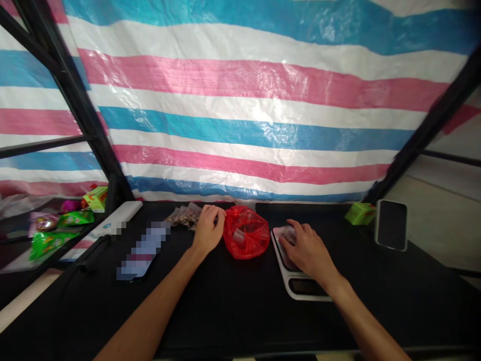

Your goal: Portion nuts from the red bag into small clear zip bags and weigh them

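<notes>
A red plastic bag (259, 240) stands opened in the middle of the black table, with small items inside that are hard to make out. Curled at its left edge, my left hand (208, 228) appears to pinch the rim; the fingertips are partly hidden. To the right lies a white kitchen scale (295, 293) with a dark display. My right hand (308, 248) is over its platform, thumb and fingers closed around a small clear plastic bag (288, 233). Behind my left hand are several small clear bags with brownish contents (184, 215).
A phone (145, 250), partly pixelated, lies on the left, beside a long white box (124, 218). Bright snack packets (52, 243) sit at far left. A green box (359, 213) and a small upright screen device (391, 225) stand at right. Striped sheeting hangs behind dark frame posts.
</notes>
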Available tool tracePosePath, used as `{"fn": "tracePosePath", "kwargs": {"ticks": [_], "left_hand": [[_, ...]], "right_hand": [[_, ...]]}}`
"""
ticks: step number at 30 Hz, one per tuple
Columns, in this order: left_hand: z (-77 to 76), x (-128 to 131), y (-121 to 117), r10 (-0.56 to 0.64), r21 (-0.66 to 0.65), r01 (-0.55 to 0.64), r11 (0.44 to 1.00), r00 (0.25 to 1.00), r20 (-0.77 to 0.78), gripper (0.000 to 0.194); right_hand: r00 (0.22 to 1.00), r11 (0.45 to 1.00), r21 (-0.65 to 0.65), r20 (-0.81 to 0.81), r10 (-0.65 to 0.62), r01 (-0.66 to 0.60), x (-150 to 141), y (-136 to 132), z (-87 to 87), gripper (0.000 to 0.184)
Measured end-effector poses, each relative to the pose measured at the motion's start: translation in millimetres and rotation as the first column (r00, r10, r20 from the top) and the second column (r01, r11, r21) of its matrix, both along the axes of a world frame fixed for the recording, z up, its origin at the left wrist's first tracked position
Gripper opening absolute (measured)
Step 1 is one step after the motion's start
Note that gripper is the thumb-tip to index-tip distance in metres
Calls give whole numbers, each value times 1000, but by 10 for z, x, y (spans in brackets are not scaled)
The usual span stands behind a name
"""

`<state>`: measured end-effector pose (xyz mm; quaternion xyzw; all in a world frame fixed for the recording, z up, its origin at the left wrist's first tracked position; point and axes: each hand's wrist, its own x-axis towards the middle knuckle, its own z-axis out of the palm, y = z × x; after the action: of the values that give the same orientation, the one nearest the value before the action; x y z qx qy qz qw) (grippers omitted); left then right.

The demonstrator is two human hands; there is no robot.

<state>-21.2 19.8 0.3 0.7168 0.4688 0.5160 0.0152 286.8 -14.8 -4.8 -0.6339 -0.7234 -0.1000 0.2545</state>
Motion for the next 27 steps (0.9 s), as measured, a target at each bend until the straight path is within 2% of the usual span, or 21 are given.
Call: {"fn": "tracePosePath", "kwargs": {"ticks": [4,8,10,12,16,20,27], "left_hand": [[-5,-50,36,34,-4,-33,999,999,24,29],[-12,-57,41,33,-7,-33,999,999,24,29],[-4,-56,36,33,-4,-33,999,999,30,28],[10,-58,31,30,-3,-30,1000,999,35,28],[33,-64,24,31,-2,-31,1000,999,32,28],[32,-65,27,40,1,-40,999,999,33,28],[10,-73,38,45,0,-45,999,998,33,28]], "right_hand": [[959,988,-28,-246,139,-151,33,98,52,43],[822,925,80,-436,367,-371,-174,231,222,41],[788,877,82,-406,463,-473,-334,307,298,36],[808,842,-4,-285,516,-539,-484,390,341,40],[838,820,-176,-68,541,-544,-673,553,329,51],[822,803,-202,-24,569,-561,-742,632,277,51],[796,774,-215,-29,605,-596,-743,617,246,50]]}}
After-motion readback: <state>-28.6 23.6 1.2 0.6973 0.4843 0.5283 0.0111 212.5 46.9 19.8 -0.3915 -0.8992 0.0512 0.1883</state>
